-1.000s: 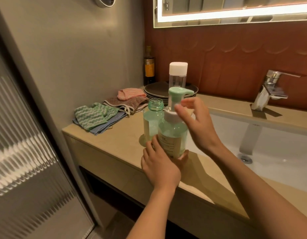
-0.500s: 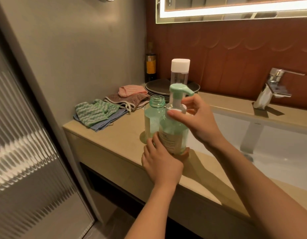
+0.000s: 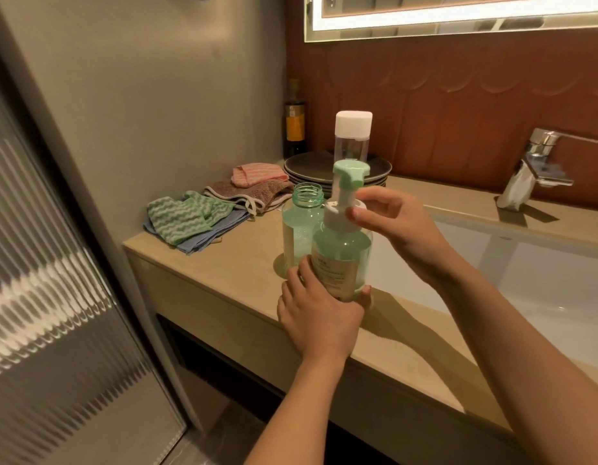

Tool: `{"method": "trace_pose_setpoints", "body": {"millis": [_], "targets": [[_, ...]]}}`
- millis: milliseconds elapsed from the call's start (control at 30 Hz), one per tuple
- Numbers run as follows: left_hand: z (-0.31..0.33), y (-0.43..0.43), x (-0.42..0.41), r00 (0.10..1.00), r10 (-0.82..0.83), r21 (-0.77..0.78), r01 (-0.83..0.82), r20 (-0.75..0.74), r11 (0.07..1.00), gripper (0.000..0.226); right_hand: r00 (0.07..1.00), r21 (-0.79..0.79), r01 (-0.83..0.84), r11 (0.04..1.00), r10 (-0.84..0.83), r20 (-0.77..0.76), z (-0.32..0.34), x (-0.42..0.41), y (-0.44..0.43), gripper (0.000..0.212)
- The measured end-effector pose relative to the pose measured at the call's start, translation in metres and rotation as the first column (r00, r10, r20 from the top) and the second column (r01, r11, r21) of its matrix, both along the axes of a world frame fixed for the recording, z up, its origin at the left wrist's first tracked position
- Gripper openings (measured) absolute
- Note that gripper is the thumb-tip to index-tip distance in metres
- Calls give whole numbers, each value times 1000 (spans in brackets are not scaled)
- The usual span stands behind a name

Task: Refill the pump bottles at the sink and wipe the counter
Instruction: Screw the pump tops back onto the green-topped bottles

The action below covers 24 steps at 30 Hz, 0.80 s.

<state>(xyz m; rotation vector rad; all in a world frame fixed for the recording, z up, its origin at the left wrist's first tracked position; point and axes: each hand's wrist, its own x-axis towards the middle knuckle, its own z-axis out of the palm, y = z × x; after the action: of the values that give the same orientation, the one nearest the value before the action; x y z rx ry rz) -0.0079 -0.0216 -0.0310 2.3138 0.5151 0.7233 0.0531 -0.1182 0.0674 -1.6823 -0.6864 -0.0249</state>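
The left hand (image 3: 319, 317) is gripping the base of the green pump bottle (image 3: 341, 260), which is standing upright on the counter (image 3: 230, 263) near its front edge. The left fingers (image 3: 304, 273) are curling round the labelled lower wall, with the thumb wrapping the opposite side. The right hand (image 3: 401, 226) is pinching the white collar (image 3: 336, 213) at the bottle neck; the right fingers (image 3: 358, 214) are closing on the collar, directly below the green pump head (image 3: 351, 172).

Just beyond the left fingers, an open bottle (image 3: 302, 226) without a pump is standing upright, touching or almost touching the pump bottle. Past the right fingers, a clear bottle with a white cap (image 3: 353, 135) is standing by a stack of dark plates (image 3: 311, 169). Further left of the left fingers, folded cloths (image 3: 190, 219) are lying on the counter. To the right of the right fingers, the sink (image 3: 542, 280) is lying below the faucet (image 3: 539, 162).
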Motion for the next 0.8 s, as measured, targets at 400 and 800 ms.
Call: {"method": "trace_pose_setpoints", "body": {"millis": [400,800], "targets": [[-1,2,-2,999,-16,19,17,-41,1000,99,1000,-117,-16,993,19,23,-1,-8,11,54],[-6,2,4,999,33,63,-31,-42,998,87,900,-105,403,909,-373,226,-7,-10,29,53]]}}
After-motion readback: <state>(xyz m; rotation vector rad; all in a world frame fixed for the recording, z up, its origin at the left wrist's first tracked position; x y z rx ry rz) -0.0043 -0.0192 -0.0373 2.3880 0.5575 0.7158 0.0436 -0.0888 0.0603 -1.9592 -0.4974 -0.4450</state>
